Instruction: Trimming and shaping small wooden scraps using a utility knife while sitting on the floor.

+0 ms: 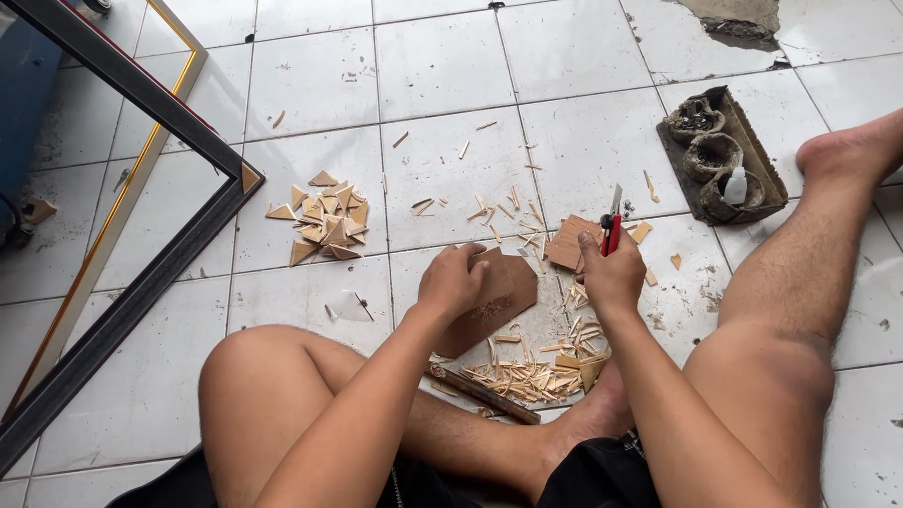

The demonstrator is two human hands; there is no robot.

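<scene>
A brown board piece (497, 301) was pinned to the tiled floor (442, 66) by the clenched left hand (453, 279), w/ a red cutter (611, 226) gripped in the right hand (613, 275)

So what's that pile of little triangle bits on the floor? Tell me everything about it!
The pile of triangles is a loose heap of small flat pieces, tan and light brown, looking like thin wood or board. They lie jumbled and overlapping on the white floor tiles, a few strays at the edges. The pile sits beside the corner of a dark frame, ahead of the person's left knee. Neither hand touches it.
</scene>
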